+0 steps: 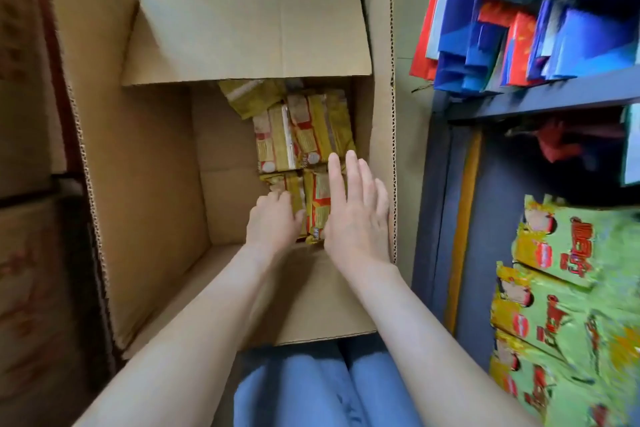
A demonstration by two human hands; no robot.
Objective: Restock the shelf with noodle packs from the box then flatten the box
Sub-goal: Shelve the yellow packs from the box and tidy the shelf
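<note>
An open cardboard box (152, 163) stands on the floor in front of me, flaps up. Several yellow and red noodle packs (304, 128) lie in its right part. Both my arms reach down into it. My left hand (273, 222) has its fingers curled over the left edge of the nearest pack (317, 204). My right hand (356, 208) hovers over the same pack's right side with fingers straight and together; it hides part of the pack.
A dark blue shelf unit (540, 100) stands to the right, with blue and red bags (491, 42) on the upper level and green and yellow packs (568, 302) lower down. Closed cardboard boxes (27, 135) are stacked on the left. My blue trousers show below.
</note>
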